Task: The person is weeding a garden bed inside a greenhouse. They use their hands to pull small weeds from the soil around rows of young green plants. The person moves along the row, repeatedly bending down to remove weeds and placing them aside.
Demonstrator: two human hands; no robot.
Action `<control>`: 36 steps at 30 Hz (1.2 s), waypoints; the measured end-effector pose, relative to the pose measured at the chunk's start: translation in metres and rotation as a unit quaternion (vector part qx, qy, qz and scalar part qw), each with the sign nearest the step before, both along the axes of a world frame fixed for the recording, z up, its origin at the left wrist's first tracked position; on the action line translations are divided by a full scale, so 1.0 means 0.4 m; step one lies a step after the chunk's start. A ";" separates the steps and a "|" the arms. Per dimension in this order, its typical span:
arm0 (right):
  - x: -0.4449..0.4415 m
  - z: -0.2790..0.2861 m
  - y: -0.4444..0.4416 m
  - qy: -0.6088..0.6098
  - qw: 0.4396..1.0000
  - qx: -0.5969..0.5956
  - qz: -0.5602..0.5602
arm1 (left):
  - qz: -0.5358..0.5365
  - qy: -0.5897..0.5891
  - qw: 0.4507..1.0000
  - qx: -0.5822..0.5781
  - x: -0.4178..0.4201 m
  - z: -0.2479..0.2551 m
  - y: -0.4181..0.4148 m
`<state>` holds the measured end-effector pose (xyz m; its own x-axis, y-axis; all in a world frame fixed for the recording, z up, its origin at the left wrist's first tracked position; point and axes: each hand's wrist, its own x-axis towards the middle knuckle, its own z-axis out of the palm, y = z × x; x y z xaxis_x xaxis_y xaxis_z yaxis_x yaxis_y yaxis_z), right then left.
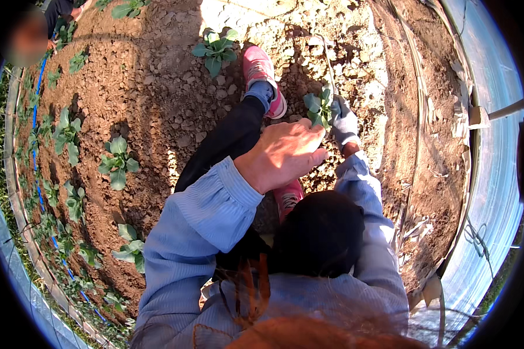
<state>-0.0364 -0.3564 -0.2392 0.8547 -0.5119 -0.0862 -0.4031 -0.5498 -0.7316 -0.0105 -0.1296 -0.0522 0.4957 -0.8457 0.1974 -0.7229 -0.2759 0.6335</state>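
My left hand (pixel 284 152) is bare and hangs over the soil, thumb apart from the bent fingers, with nothing visible in it. Just beyond its fingertips grows a young broad-leaved plant (pixel 315 104), probably a brassica seedling. On the plant's right side, my right hand (pixel 345 122) wears a grey work glove. Its fingers close around the near end of a hand tool (pixel 327 59) with a thin, curved neck. A pale flat piece lies at the tool's far end, on sunlit soil. The grip itself is mostly hidden by the glove.
Another seedling (pixel 216 50) grows by my pink shoe (pixel 258 65). More plants (pixel 118 161) stand in rows at left, along a blue hose (pixel 36 131). Plastic film (pixel 495 174) walls the right side. Another person's dark sleeve (pixel 56 15) shows at the top left.
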 end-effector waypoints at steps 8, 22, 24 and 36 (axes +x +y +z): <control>0.274 0.117 -0.088 0.027 0.994 0.097 -0.051 | 0.023 -0.003 0.997 0.078 0.015 0.007 0.000; 0.279 0.029 -0.095 0.212 0.966 0.136 -0.061 | 0.024 0.025 0.992 0.121 0.011 0.005 0.012; 0.297 0.046 -0.140 0.144 0.988 0.045 -0.041 | 0.041 0.043 0.990 0.131 0.009 0.009 0.005; -0.078 0.008 -0.103 0.211 0.966 -0.143 0.044 | 0.011 0.072 0.988 0.139 0.015 0.003 0.020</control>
